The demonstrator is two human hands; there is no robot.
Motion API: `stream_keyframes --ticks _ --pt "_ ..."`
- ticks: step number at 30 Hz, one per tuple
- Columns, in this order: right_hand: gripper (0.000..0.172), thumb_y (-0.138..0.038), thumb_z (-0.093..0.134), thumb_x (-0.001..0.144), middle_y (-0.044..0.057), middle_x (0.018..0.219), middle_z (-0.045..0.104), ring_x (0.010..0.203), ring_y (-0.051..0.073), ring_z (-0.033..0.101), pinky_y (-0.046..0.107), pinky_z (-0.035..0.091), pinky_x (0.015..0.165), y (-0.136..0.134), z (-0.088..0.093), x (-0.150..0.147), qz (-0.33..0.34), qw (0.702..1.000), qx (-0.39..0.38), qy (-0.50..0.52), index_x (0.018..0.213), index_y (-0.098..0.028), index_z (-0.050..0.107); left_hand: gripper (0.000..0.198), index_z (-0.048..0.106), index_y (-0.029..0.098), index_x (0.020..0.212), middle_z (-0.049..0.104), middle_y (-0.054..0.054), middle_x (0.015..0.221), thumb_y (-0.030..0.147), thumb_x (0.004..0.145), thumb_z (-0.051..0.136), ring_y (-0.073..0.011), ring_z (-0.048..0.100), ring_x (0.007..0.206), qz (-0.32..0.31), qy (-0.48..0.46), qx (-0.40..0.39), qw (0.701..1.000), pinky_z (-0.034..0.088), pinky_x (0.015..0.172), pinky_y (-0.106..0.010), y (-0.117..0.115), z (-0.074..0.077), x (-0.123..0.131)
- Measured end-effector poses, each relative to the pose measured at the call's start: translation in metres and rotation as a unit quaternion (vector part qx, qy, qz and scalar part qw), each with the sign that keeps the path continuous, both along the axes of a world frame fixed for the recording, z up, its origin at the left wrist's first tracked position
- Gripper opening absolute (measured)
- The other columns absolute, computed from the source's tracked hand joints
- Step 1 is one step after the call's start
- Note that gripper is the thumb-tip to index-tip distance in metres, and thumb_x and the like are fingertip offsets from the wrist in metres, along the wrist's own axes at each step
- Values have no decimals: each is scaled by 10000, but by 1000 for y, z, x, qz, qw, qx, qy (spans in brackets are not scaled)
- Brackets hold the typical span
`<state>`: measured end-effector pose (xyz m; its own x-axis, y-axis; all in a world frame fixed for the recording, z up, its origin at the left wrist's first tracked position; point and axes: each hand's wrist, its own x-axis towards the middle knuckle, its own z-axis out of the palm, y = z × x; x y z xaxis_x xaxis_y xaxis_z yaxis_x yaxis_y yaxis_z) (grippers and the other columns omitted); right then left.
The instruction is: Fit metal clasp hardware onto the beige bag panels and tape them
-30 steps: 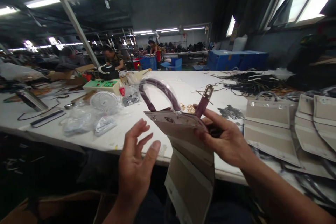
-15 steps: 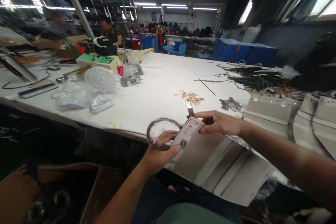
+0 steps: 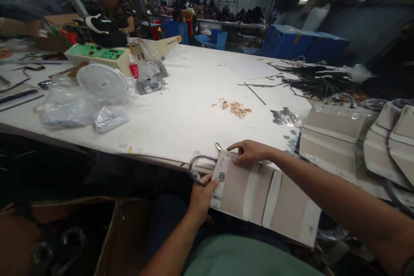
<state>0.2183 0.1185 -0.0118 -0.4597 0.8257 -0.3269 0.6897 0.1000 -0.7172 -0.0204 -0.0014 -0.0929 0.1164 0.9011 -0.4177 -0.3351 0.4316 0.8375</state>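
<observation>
A flat beige bag panel (image 3: 258, 194) lies across my lap and the near edge of the white table (image 3: 181, 116). Its dark plastic-wrapped handle (image 3: 198, 164) loops off its left end. My left hand (image 3: 202, 194) grips that left edge, thumb on top next to a small metal fitting (image 3: 221, 177). My right hand (image 3: 249, 152) presses on the panel's top edge, fingers curled, index finger pointing left. A metal strap tip (image 3: 218, 146) pokes out just above the panel.
Small gold fittings (image 3: 236, 108) and silver ones (image 3: 284, 117) lie mid-table. More beige panels (image 3: 336, 136) are stacked at right. A white fan (image 3: 101, 81), plastic bags (image 3: 67, 110) and a green device (image 3: 98, 54) sit left. An open cardboard box (image 3: 71, 237) stands lower left. Other people work beyond.
The panel, held upright a second ago, has been laid down flat at the table edge. My left hand went from open to gripping its left edge. The view tilted down.
</observation>
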Motion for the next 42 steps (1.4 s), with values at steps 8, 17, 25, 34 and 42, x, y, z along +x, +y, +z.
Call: stream_keyframes --ticks 8,17,25,34,42 --pt "299 -448 645 909 23 715 697 631 154 586 294 457 637 -42 41 -14 -180 942 280 36 991 -205 799 404 768 128 890 765 -65 704 396 612 887 -180 680 581 14 -37 -82 996 512 546 -258 -2 -2 12" --pt "365 -536 692 896 -26 547 573 454 130 504 254 413 443 -84 8 -52 -346 851 151 365 883 -173 728 361 778 120 851 753 -54 665 368 608 874 -178 661 557 31 -10 -75 997 506 545 -265 6 0 20" --pt "466 -571 596 937 -6 594 559 546 146 544 282 471 550 -90 -22 -62 -403 808 187 387 648 -210 548 351 688 135 618 704 -47 569 408 559 899 -158 615 491 67 22 -101 992 467 501 -259 10 -6 23" --pt "496 -519 622 924 -79 529 342 428 100 362 258 349 444 -82 -29 -75 -405 729 116 540 626 -232 348 269 698 145 659 684 -12 562 358 604 853 -130 585 497 78 29 -86 993 442 510 -237 10 -7 27" --pt "472 -430 588 955 -70 518 322 411 94 324 259 309 428 -81 -28 -76 -401 693 105 589 603 -221 355 280 694 149 668 662 2 547 375 610 850 -123 560 485 82 26 -89 992 432 508 -238 9 -7 27"
